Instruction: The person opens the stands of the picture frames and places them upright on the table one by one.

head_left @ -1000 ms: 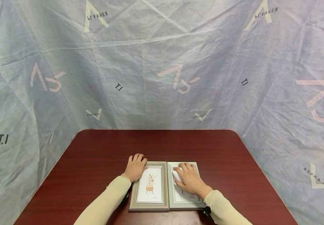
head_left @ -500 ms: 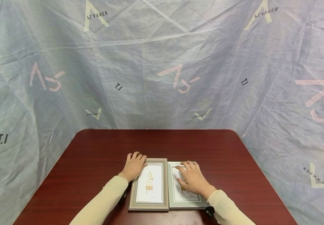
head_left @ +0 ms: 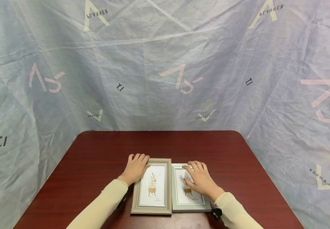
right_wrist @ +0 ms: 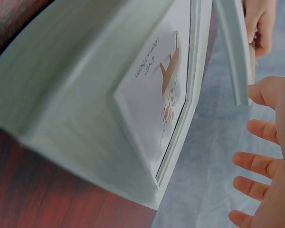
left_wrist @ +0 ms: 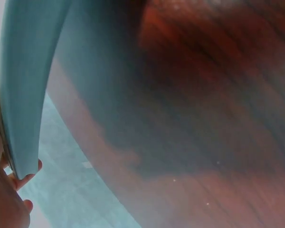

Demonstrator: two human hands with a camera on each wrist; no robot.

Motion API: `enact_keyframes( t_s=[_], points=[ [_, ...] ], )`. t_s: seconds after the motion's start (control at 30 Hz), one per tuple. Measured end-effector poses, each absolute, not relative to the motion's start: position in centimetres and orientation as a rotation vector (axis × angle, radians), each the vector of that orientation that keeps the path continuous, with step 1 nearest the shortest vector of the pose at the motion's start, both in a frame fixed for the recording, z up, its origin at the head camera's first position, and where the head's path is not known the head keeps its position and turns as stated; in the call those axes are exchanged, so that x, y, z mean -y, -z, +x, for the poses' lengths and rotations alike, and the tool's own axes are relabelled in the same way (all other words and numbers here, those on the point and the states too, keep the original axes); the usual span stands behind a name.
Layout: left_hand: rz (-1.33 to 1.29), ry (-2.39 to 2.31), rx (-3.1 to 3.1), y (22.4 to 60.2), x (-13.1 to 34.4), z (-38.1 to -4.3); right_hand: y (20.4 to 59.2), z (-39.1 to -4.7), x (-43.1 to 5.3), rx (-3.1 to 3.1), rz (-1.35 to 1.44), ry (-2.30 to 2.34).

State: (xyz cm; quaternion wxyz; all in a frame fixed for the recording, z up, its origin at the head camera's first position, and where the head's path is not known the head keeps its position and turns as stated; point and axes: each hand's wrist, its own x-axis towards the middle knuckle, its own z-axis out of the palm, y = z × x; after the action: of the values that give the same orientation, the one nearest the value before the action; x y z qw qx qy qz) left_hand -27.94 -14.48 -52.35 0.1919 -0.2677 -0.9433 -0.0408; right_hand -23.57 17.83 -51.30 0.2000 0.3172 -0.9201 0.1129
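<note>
Left hand (head_left: 134,170) at the far left corner of a beige picture frame (head_left: 169,187); fingers bent over the edge there, gripping it; in the left wrist view the fingertips showed past the end of the frame's side; right hand (head_left: 202,178) wide, fingers spread and holding nothing, above the far right part of a pale green-white picture frame (head_left: 192,208); a gap showed beneath the fingers in the right wrist view.

Both frames lay face up, side by side, the beige to the left, their inner long sides close together; the beige one reached farther from the person in the head view; its far end seemed raised, near edge down.

Contents: beige frame held a white print (head_left: 152,184), a leafy plant in a tan planter on legs, small lettering at the lower right; pale frame held a matching print (head_left: 186,192), its upper right part covered by the hand in the head view; lettering below the planter.

Farther out: cream sleeves (head_left: 104,200) on both arms; a dark device (head_left: 216,213) at the right wrist; frames at the near side of a dark red worktop (head_left: 165,144); grey hanging cloth (head_left: 153,57) around it, printed with letters and marks.
</note>
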Motion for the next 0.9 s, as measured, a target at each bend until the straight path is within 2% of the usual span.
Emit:
enact_keyframes(
  t_s=[0.9],
  points=[
    [-0.782, 0.105, 2.432, 49.5, 14.5, -26.6, 49.9, -22.7, -19.1, 2.434, 0.870, -0.299]
  ],
)
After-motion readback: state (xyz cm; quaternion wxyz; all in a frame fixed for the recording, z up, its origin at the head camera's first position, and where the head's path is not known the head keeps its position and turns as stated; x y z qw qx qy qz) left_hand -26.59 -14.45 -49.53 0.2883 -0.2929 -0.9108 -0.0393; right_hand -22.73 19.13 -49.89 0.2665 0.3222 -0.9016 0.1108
